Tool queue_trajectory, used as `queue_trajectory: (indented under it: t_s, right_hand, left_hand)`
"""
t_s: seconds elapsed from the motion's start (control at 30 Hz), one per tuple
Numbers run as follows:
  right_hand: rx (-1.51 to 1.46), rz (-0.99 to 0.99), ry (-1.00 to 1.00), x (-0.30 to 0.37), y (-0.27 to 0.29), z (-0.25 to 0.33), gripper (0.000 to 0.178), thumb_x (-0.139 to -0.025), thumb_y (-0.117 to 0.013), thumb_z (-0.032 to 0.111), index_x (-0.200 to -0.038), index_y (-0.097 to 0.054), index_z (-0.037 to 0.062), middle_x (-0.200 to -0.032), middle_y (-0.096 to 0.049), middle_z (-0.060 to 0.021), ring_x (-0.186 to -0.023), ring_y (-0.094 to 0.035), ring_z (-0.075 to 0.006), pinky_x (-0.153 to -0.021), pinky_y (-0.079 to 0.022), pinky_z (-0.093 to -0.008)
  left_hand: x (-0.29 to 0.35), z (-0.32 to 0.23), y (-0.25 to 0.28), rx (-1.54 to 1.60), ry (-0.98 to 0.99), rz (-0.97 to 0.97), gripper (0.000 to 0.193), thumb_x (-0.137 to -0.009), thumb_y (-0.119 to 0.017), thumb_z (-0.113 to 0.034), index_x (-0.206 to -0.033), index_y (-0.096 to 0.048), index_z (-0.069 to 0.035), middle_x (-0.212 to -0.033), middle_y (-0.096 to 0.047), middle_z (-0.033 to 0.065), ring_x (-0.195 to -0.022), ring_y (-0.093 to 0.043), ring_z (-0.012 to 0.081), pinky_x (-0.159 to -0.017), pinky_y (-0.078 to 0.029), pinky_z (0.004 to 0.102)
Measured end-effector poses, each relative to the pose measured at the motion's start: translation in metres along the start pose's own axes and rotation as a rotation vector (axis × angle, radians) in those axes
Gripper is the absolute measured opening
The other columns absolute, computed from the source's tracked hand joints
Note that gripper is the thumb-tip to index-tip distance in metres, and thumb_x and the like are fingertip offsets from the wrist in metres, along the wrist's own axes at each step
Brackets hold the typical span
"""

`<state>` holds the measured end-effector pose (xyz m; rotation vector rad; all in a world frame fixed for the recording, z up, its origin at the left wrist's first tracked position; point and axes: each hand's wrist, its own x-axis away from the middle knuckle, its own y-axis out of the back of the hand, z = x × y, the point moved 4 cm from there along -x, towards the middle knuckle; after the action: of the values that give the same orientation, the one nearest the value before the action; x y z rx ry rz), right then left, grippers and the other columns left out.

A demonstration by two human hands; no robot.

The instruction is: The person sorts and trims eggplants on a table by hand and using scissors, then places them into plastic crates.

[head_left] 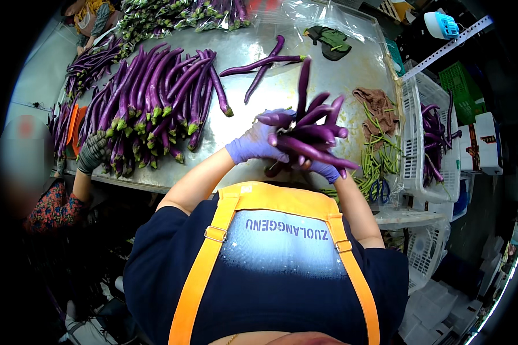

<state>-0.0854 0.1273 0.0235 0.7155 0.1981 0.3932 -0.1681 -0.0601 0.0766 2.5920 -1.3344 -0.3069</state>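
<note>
A bunch of long purple eggplants (313,131) is gathered between my two hands above the near edge of the metal table (236,95). My left hand (253,141), in a purple glove, is closed around the bunch on its left side. Under its right side, my right hand (327,170) supports it in a matching glove, its fingers largely hidden by the eggplants. Two loose eggplants (263,66) lie crossed on the table beyond my hands. To the left spreads a large pile of eggplants (155,95), many with green stem ends toward me.
Green stem trimmings (380,158), blue-handled scissors (379,190) and a brown cloth (376,106) lie at right. A white crate (409,123) beside the table holds more eggplants. A co-worker's gloved hand (92,152) touches the pile's left end. Dark green cloth-like material (331,42) lies far back.
</note>
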Motion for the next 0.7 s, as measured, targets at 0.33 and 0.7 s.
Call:
queue_trajectory:
  t_s: [0.33,0.7]
  right_hand:
    - [-0.267,-0.129,0.001,-0.009,0.011,0.018,0.073,-0.072,-0.092,0.037,-0.134,-0.064,0.0126,-0.131,-0.064,-0.0109,-0.121,-0.06,-0.0273,-0.104,-0.049,-0.0419]
    - [-0.38,-0.268,-0.067,-0.037,0.04,0.045,0.026,-0.079,-0.085,0.017,-0.097,-0.07,0.0072,-0.086,-0.069,-0.0014,-0.078,-0.065,-0.0109,-0.068,-0.054,-0.0305]
  left_hand:
    - [-0.017,-0.056,0.005,0.025,-0.076,0.121,0.067,-0.078,-0.084,-0.032,-0.136,-0.059,-0.008,-0.135,-0.061,0.0153,-0.121,-0.059,0.0275,-0.104,-0.048,0.0398]
    - [-0.007,0.031,0.007,-0.135,0.074,-0.099,0.074,-0.068,-0.093,-0.038,-0.13,-0.064,-0.01,-0.123,-0.068,0.0102,-0.111,-0.064,0.022,-0.101,-0.049,0.0354]
